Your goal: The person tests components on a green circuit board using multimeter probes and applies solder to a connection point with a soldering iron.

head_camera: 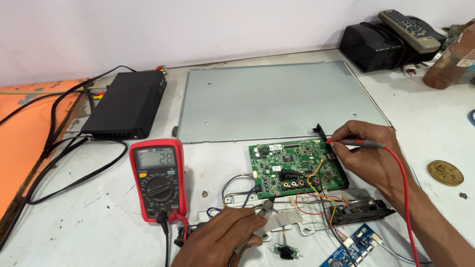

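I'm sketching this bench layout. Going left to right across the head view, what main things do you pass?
Orange board → black box → red multimeter → left hand → green circuit board → right hand holding the red probe → brass disc.

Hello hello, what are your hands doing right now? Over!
Right hand pinching red probe onto green circuit board. Left hand holding black probe near board's front edge. Loose wires crowd the board.

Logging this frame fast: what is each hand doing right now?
Left hand: closed on a black probe at the green circuit board.
Right hand: pinching the red probe.
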